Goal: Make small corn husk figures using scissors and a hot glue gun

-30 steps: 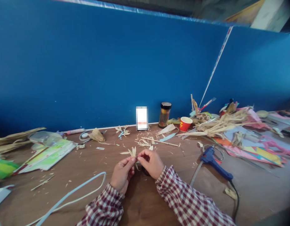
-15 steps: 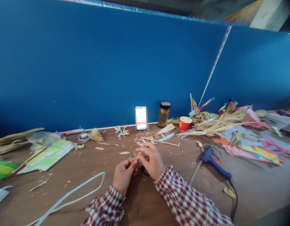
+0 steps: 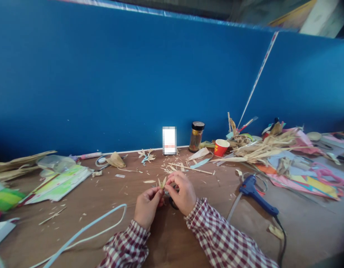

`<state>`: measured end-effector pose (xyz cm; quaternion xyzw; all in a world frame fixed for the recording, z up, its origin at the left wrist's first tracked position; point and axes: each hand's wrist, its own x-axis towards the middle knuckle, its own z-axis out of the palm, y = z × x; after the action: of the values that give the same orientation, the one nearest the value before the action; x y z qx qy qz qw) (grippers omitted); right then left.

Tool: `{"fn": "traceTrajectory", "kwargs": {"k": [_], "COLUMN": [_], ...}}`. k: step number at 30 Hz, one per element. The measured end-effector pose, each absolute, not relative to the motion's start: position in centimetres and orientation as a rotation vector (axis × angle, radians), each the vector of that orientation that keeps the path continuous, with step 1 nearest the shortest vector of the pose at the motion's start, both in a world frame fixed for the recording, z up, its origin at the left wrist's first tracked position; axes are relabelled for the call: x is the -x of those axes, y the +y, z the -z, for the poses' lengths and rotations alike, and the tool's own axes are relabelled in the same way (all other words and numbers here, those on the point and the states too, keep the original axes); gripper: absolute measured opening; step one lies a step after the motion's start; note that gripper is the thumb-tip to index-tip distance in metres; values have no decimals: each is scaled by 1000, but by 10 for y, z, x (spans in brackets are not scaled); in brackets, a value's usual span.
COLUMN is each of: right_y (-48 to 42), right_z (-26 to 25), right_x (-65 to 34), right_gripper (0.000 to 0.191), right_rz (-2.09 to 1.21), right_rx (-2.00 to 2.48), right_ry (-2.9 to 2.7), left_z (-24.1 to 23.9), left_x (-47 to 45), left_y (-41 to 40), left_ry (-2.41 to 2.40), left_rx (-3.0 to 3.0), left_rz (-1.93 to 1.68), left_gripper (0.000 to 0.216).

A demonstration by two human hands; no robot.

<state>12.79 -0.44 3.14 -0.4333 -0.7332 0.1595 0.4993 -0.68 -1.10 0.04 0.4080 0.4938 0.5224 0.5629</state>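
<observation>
1. Your left hand (image 3: 146, 206) pinches the base of a pale petalled piece (image 3: 162, 182) between thumb and fingers, its narrow tips pointing up.
2. Your right hand (image 3: 183, 193) meets it from the other side, thumb and forefinger drawn narrow at the piece's right edge; the tips are too small in view for you to be certain whether they pinch a petal or merely touch it.
3. That piece sits between your two hands, above the brown table (image 3: 127, 223), near the middle of your view.
4. Just under your right hand, partly hidden by it, lies a dark curved object (image 3: 173, 203).
5. Beyond your fingers you have a thin stick (image 3: 191, 168) among pale shavings, and a loose pale sliver (image 3: 149, 181) lies near your left fingertips.
6. Farther back, a jar with a black lid (image 3: 195, 139) stands upright near the blue wall (image 3: 132, 74), with a red cup (image 3: 221, 149) to its right.
7. On your right, well apart from your hand, a blue glue gun (image 3: 258, 195) lies on its side, its dark cord trailing toward you.
</observation>
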Motion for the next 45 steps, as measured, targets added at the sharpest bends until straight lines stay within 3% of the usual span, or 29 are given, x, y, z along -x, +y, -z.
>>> {"fn": "traceTrajectory", "kwargs": {"k": [20,45], "right_y": [-12,-13], "right_z": [-26,-25], "right_x": [-125,-121], "right_gripper": [10,11], "right_rz": [-129,-207], "right_rx": [912,901], "right_ry": [-2121,-2068], "left_z": [9,2], "left_x": [12,12], "left_y": [-8,-11], "left_ry": [1162,1146], "left_rx": [-1016,-1086], "left_rz": [-1338,-1355], "left_gripper": [33,28]}}
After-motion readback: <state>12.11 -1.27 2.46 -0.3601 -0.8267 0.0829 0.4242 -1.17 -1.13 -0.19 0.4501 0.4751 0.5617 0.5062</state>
